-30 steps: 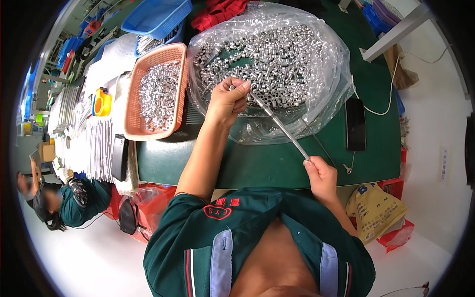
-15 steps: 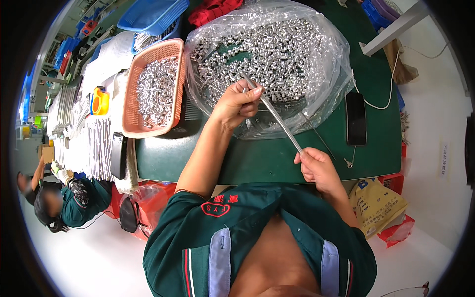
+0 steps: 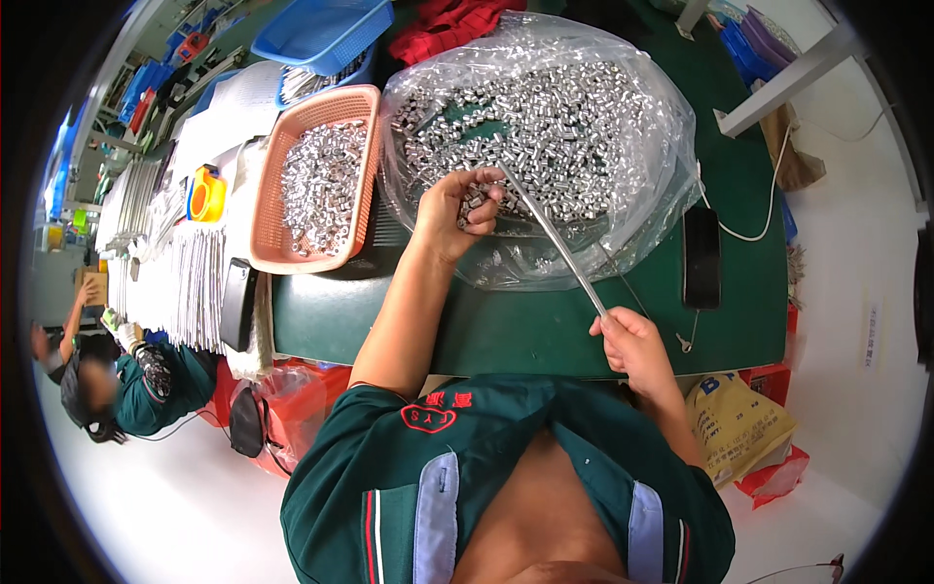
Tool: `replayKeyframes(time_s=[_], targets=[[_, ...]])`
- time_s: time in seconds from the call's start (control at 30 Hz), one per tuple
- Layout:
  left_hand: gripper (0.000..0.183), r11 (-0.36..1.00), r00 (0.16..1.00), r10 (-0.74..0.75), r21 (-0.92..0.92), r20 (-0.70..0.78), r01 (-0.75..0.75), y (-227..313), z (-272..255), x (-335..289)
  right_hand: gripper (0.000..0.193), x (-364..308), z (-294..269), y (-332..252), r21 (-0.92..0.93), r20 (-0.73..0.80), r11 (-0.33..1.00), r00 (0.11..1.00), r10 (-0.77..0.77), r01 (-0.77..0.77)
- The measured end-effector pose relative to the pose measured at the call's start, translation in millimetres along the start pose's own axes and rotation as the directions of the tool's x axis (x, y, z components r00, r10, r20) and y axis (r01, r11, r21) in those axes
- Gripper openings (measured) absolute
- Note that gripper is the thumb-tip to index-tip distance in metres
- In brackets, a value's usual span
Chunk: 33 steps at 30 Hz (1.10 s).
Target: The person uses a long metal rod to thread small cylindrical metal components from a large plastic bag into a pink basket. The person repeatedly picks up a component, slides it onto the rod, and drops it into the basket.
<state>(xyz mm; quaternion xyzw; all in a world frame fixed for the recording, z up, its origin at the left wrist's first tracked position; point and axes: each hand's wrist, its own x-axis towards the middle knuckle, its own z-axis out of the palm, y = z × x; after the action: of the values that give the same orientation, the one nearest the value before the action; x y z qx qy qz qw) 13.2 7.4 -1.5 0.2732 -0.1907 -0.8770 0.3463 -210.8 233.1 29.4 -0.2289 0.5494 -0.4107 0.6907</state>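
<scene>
Right hand (image 3: 634, 346)'s got the slim metal rod (image 3: 558, 242) gripped by its near end; it slants up-left, far tip right beside the left hand (image 3: 449, 216), curled around small silver sleeves (image 3: 473, 200).

Bag (image 3: 525, 270) is on the counter (image 3: 506, 336), bits (image 3: 564, 122) in it. Rod (image 3: 551, 234) goes over its 6 o'clock edge, basket (image 3: 266, 185) at 9 (more bits (image 3: 326, 185) inside), cloth (image 3: 452, 27) at 11, phone (image 3: 700, 258) at 4. Tub (image 3: 321, 39) at the basket's 12, tape (image 3: 216, 187) at its 9.
</scene>
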Motion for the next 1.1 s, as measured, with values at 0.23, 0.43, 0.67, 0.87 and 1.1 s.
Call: replayKeyframes(time_s=[0.23,0.43,0.67,0.87,1.1], targets=[[0.019,0.991,0.991,0.132,-0.02,0.006,-0.132,0,-4,-1,0.02,-5,-3,6,-0.044,0.017,0.999,1.0,-0.018,0.019],[0.016,0.964,0.993,0.12,-0.239,0.006,-0.115,0,-12,3,0.02,-6,-6,9,-0.128,-0.015,0.991,0.999,-0.029,0.027],[0.017,0.95,0.979,0.07,-0.313,0.193,-0.006,-4,-20,6,0.019,-3,-1,9,-0.191,-0.017,0.98,0.999,-0.051,0.047],[0.021,0.987,0.983,0.076,-0.151,0.169,-0.05,-1,-10,-1,0.02,-1,-1,13,-0.17,-0.012,0.984,0.999,-0.047,0.044],[0.023,0.979,0.97,-0.003,-0.199,0.244,0.053,-7,-12,0,0.02,-2,0,12,-0.178,-0.011,0.983,0.998,-0.054,0.051]])
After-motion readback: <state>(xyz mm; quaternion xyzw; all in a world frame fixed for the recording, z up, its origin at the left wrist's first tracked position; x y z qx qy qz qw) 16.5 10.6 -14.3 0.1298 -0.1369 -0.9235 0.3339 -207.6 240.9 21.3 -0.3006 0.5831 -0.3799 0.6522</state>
